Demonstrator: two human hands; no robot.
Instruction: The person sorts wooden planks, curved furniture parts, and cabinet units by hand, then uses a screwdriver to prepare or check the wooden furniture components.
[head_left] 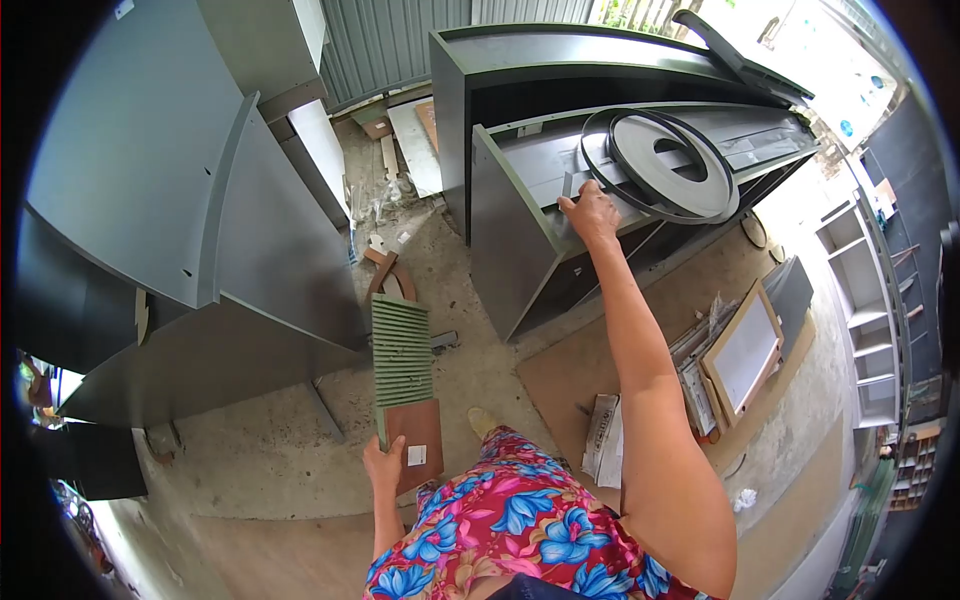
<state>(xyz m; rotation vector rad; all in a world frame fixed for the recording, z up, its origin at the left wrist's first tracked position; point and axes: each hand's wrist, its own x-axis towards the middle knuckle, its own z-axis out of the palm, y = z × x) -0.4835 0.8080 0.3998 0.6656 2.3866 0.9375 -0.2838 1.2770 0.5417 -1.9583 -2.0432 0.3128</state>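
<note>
My left hand (383,465) is closed on the edge of a brown board (425,425) with a white label. A green ridged panel (402,350) extends forward from that board, its slats lying crosswise. Stretched out ahead, my right hand (592,212) has its fingers bent together over the near end of a grey cabinet (515,215) lying on its side. A small greyish strip (568,185) shows at its fingertips; I cannot tell whether they grip it. Just beyond this hand, a coil of grey edge banding (632,150) rests on the cabinet, with looser dark loops around it.
Large grey panels (270,220) stand at the left. Behind the cabinet is another long grey cabinet (455,130). Framed boards (745,350) and scraps are stacked on cardboard (560,375) at the right. Wood offcuts (390,155) litter the concrete floor ahead. White shelving (865,320) stands far right.
</note>
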